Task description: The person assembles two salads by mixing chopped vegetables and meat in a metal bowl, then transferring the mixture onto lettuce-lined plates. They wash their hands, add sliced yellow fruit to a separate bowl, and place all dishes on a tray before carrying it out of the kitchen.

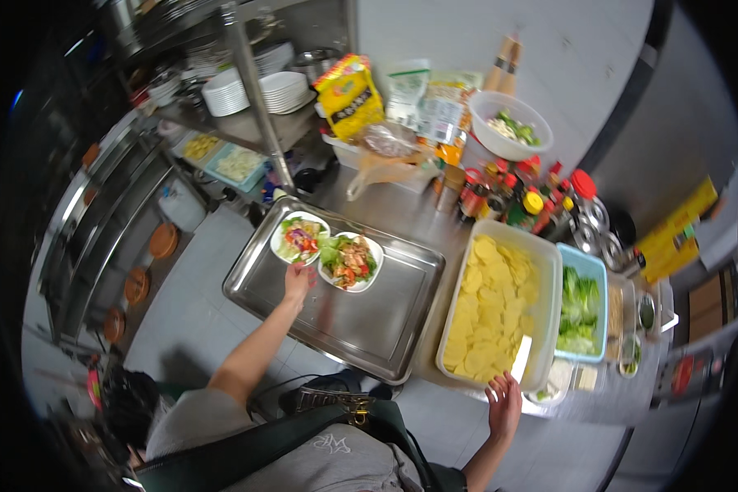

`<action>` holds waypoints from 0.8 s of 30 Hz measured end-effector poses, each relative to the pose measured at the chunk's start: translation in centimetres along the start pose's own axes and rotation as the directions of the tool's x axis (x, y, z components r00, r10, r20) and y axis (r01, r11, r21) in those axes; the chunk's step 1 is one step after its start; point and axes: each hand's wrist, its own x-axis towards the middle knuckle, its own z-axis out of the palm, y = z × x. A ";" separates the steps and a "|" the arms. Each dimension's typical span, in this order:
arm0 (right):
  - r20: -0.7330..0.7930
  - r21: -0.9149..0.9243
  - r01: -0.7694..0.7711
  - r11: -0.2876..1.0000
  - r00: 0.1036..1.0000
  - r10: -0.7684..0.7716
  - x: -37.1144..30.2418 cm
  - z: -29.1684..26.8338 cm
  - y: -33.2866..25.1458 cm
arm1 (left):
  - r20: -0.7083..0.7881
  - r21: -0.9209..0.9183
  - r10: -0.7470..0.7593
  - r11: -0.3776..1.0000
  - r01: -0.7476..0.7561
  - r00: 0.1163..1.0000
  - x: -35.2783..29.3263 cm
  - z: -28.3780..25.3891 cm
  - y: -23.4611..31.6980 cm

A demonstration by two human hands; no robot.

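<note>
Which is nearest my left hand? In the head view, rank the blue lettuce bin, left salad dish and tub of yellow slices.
1. Left salad dish: on the tray, by your left hand.
2. Tub of yellow slices: right of the tray.
3. Blue lettuce bin: right of the tub.

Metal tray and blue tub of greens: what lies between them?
Head view: the clear bin of yellow slices stands between metal tray and blue tub.

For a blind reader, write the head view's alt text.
Left hand is at one of two white salad bowls on a rectangular metal tray; right hand is at the near edge of a translucent plastic tub of yellow slices.
</note>
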 end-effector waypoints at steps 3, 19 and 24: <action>-0.042 -0.024 0.025 0.999 0.999 -0.026 -0.5 -2.0 0.1 | -0.080 0.045 0.092 0.995 -0.088 0.993 3.0 -1.6 4.0; -0.569 -0.054 0.077 0.996 0.817 -0.094 0.0 6.3 3.7 | -0.377 0.458 0.495 0.834 -0.307 0.783 38.3 -16.1 39.9; -0.626 -0.053 -0.002 0.999 0.779 -0.032 5.3 15.5 7.0 | -0.423 0.442 0.385 0.878 -0.184 0.820 47.1 -12.3 45.3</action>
